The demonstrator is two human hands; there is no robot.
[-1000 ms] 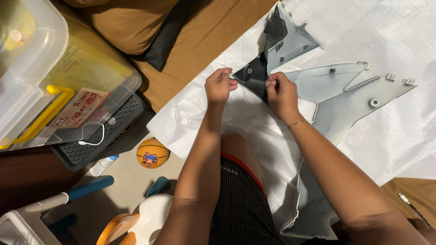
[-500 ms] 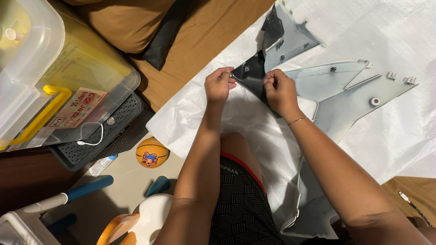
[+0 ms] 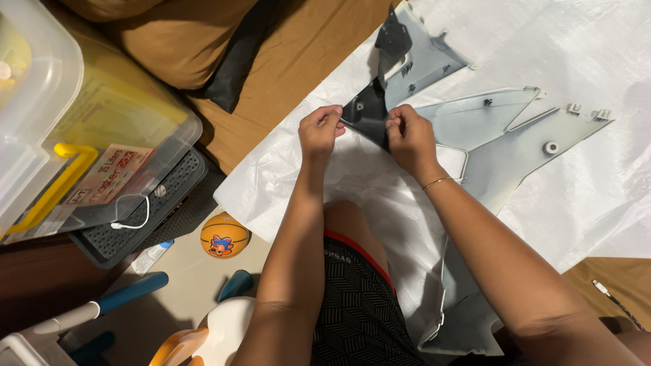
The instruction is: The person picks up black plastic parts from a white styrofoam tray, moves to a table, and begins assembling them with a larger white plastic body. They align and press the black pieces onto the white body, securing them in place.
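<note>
Grey plastic panel [image 3: 495,142], a big angular fairing-type piece, lies on the white sheet [image 3: 597,196] in the upper-right half of the frame, w/ its dark pointed section at upper centre. Both hands are at that dark tip. Left hand [image 3: 320,132] is curled, fingers pinched on the tip's left edge. Right hand [image 3: 409,139] is closed too, thumb and fingers pinched on the tip's right side. Whether something small sits between the fingertips, can't tell.

Vs. half a sec ago: hands have come closer together, so less of the dark section shows between them; the pinch looks tighter, work concentrated on that one spot. Panel itself sits a bit higher and further left in frame, as do the clear storage box [image 3: 81,135] at upper left and the small orange ball [image 3: 224,235] at lower left, so that's mostly head movement, not the panel shifting on the sheet.
</note>
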